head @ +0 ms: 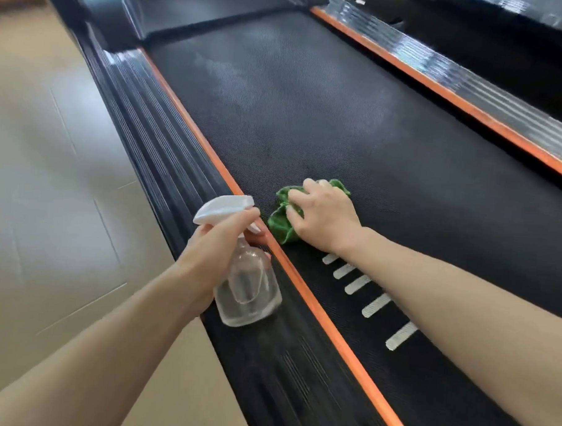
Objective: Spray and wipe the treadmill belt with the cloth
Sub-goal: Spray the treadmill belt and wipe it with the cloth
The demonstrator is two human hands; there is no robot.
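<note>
Nearest, my left hand (pixel 214 242) grips the light, slick spray bottle (pixel 247 288) by its neck; my right hand (pixel 324 218) presses the soft green cloth (pixel 281 221), bunched, onto the grippy treadmill belt (pixel 309 117).

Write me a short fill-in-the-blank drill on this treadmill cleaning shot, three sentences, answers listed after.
1. The right hand presses a crumpled cloth whose colour is ____.
2. The left hand grips a clear spray bottle with a ____ trigger head.
3. The black belt is edged on both sides by a strip coloured ____.

Missing words: green; white; orange
</note>
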